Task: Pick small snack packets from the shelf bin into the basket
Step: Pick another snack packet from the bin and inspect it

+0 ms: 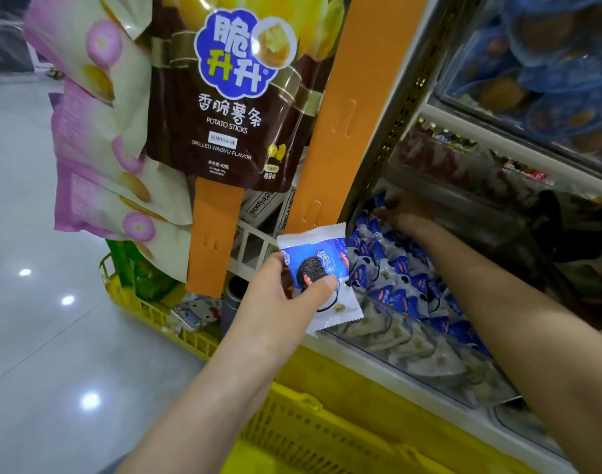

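The left hand [279, 299] is pinching one blue-and-white snack packet [321, 268] between thumb and fingers, holding it upright just outside the shelf bin [378, 328] and above the yellow basket [303, 436]. The right hand [400, 210] is reaching deep into the bin, lying on the pile of blue packets [409, 282] near the back corner. Its fingertips are lying in shadow among them, so I cannot tell whether it is gripping one.
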{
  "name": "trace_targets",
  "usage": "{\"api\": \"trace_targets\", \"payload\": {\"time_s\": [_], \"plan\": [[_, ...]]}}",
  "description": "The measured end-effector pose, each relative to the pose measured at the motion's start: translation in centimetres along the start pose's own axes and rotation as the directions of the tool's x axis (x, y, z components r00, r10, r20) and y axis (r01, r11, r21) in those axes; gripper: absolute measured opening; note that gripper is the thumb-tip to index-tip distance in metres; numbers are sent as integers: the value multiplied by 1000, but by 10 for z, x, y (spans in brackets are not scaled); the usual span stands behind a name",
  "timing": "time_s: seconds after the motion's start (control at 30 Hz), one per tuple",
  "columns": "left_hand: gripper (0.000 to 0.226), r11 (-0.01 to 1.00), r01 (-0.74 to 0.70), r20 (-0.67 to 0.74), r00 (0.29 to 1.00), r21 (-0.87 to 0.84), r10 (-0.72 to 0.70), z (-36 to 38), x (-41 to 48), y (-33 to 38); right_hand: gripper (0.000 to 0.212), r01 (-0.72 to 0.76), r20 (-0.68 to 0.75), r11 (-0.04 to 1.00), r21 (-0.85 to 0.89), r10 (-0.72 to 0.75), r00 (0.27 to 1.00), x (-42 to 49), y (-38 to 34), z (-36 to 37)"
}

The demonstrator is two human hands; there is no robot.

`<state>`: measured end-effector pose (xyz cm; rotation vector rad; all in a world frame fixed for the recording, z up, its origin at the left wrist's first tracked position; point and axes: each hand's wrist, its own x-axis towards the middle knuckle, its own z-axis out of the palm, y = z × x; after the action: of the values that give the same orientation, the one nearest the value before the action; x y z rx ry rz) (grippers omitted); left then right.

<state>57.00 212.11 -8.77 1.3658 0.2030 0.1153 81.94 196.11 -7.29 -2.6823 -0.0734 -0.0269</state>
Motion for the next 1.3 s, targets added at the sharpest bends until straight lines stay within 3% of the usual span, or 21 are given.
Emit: {"api": "trace_targets", "payload": {"time_s": [0.17,0.43,0.6,0.83,0.97,1.1,1.2,1.3], "plan": [[24,1000,12,29,1000,25,-12,2,-2,0,30,-38,14,997,-61,39,999,4,1,-2],[19,999,7,26,1000,32,-8,0,-7,2,22,-44,56,979,-197,56,997,3,0,-8],[21,999,6,21,1000,42,-7,1,-7,1,24,52,40,998,-20,-51,998,-1,0,4],[27,997,13,33,999,71,-16,8,-5,-3,32,110,80,994,15,-111,991,-21,-2,-2],[24,997,6,50,999,82,-10,14,-7,-5,31,256,-130,955,149,-238,962,-73,-9,-14],[23,997,10,75,997,80,-16,22,-14,-8,16,395,-281,818,418,-297,913,-154,-12,-24],[24,994,9,128,992,113,-23,29,-22,-11,14,396,-212,781,482,-334,918,-212,-1,-23],[24,982,-23,210,978,185,-17,37,-32,-17,14,283,-81,758,588,-293,953,-246,10,-19]]}}
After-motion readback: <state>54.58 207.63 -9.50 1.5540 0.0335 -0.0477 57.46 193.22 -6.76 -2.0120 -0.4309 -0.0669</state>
